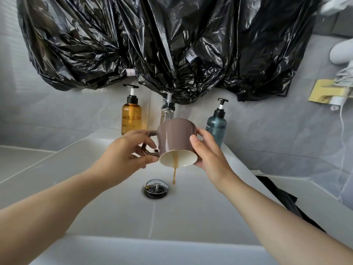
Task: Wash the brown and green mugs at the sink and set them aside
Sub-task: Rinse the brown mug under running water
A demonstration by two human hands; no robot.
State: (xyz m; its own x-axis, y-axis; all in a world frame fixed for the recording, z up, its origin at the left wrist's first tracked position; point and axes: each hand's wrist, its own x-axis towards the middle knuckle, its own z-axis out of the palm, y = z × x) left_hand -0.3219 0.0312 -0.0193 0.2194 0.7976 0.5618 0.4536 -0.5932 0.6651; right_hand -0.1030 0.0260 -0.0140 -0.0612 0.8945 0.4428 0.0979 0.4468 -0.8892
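Brown mug (175, 134) is tipped mouth-down over the sink (114, 207), just above the drain (156, 188), with a thin brown stream (174, 175) of leftover drink dribbling out. The person's left hand (126, 152) has its fingers (147, 159) curled round the handle, and the right hand (208, 155) grips the mug's side. So this looks like step one: dumping the dregs, no real washing yet. No water seems to be coming from the tap (167, 111), and no suds anywhere. Green mug isn't in view, so can't tell its state. Probably still to do: rinse this one, park it on the counter (19, 159), then the green.
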